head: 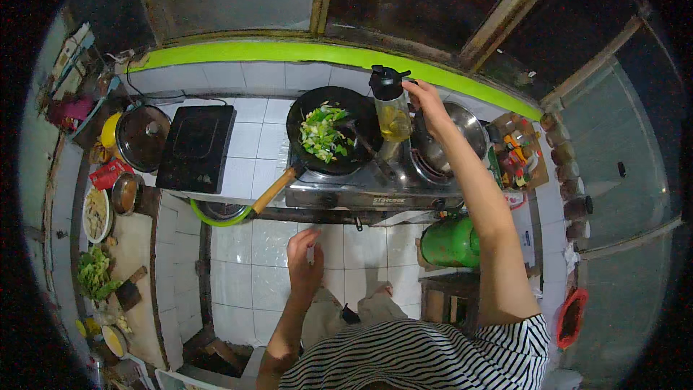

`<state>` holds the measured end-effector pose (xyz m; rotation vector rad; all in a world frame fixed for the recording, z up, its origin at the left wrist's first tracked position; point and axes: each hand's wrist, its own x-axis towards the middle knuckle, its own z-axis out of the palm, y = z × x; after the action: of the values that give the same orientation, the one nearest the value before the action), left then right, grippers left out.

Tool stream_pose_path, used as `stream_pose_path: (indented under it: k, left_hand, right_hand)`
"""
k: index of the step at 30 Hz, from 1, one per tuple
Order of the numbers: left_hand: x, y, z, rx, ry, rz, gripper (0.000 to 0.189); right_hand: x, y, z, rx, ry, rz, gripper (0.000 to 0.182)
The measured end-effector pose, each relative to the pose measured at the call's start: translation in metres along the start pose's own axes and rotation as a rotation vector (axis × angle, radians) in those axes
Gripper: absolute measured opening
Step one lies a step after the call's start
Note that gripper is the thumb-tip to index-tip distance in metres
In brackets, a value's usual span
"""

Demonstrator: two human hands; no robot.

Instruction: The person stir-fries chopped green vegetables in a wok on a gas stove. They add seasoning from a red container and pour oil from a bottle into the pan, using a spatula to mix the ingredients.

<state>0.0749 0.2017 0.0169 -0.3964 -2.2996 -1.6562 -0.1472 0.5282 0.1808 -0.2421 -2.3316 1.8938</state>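
My right hand (426, 102) grips the handle of a clear oil dispenser (394, 115) with a black lid and yellow oil inside. The dispenser is upright, between the wok and a metal pan (463, 127). Chopped green and white vegetables (325, 132) lie in the black wok (303, 104) on the left burner of a gas stove (346, 197). A wooden handle (273, 190) juts from the wok toward me. A spatula (364, 138) appears to rest in the wok. My left hand (304, 260) hangs over the tiled floor with fingers loosely curled, holding nothing.
Left of the stove sit a black induction cooktop (196, 149) and a glass-lidded pot (143, 138). A cleaver (130, 290) and leafy greens (95, 273) lie on the left counter. Below the stove stands a green gas cylinder (449, 244). Seasoning bottles (520, 149) crowd the right end.
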Motion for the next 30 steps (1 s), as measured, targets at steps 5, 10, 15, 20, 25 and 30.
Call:
stream_pose_path:
  k: [5, 10, 15, 20, 25, 30]
  left_hand:
    - [0.004, 0.014, 0.006, -0.014, -0.055, -0.044, 0.033]
    - [0.014, 0.013, 0.032, 0.012, -0.134, -0.095, 0.026]
    - [0.031, -0.003, 0.085, -0.021, -0.282, 0.044, 0.026]
    - [0.029, -0.018, 0.144, -0.123, -0.451, 0.1, 0.024]
    - [0.033, -0.001, 0.205, -0.221, -0.648, 0.158, 0.024]
    - [0.025, 0.035, 0.291, -0.3, -0.755, 0.177, 0.024]
  right_hand:
    - [-0.006, 0.015, -0.034, 0.228, 0.057, -0.011, 0.029]
    - [-0.04, 0.028, -0.085, 0.526, 0.142, -0.091, 0.019]
    - [-0.096, 0.057, -0.161, 0.599, 0.345, -0.168, 0.021]
    - [-0.177, 0.07, -0.22, 0.554, 0.595, -0.265, 0.024]
    - [-0.276, 0.092, -0.306, 0.367, 0.945, -0.309, 0.021]
    - [-0.379, 0.126, -0.426, 0.179, 1.316, -0.369, 0.017]
